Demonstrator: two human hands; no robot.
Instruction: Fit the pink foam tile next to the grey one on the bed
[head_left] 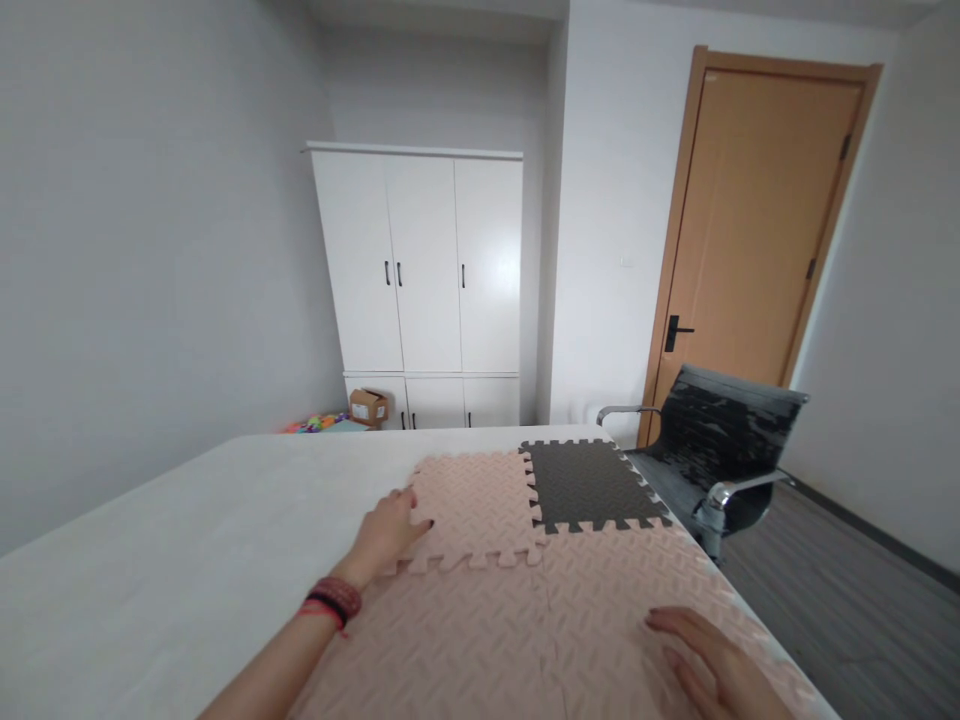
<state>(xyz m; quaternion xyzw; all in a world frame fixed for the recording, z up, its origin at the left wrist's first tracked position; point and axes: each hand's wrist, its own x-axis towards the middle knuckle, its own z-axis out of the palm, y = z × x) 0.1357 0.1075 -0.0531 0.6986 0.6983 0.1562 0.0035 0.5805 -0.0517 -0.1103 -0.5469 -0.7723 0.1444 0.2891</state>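
Observation:
Interlocking foam mat tiles lie on a white table [187, 540]. A far pink tile [480, 505] joins a dark grey tile [589, 485] to its right, and both link to a wide pink tile [525, 630] nearer me. My left hand [386, 535] rests on the left edge of the far pink tile, fingers on its toothed rim. My right hand [716, 665] lies flat, palm down, on the near pink tile at the lower right. Neither hand holds anything.
A black office chair [712, 450] stands at the table's right side. Behind it is a wooden door [757, 230]. A white wardrobe [424, 280] stands at the back, with a small cardboard box [368, 407] and coloured toys on the floor.

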